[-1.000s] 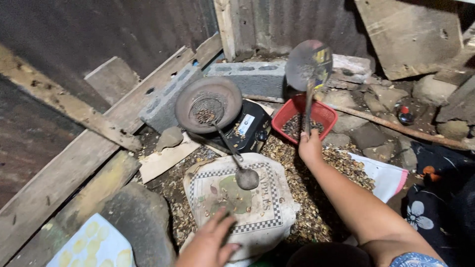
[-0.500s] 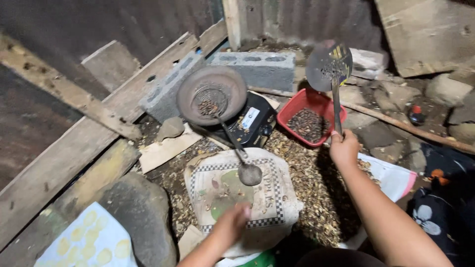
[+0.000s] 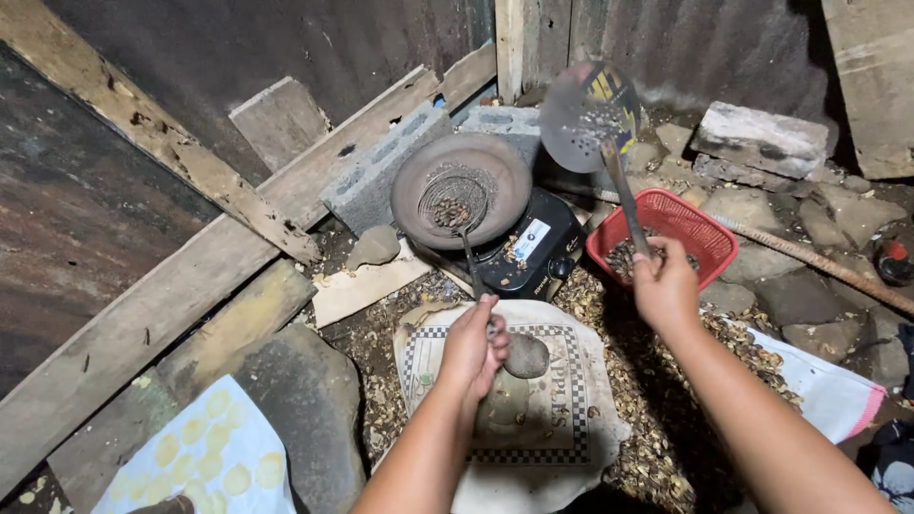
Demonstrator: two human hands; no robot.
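Left hand point(image 3: 471, 347) was clenched round the stiff ladle point(image 3: 481, 305) mid-handle at centre frame – right hand point(image 3: 665, 286) gripped the light fan point(image 3: 590, 114) low on its stick.

Dim corrugated metal walls point(image 3: 666, 38), leaning wooden planks point(image 3: 162, 305), stones point(image 3: 762, 138) on dirt floor.
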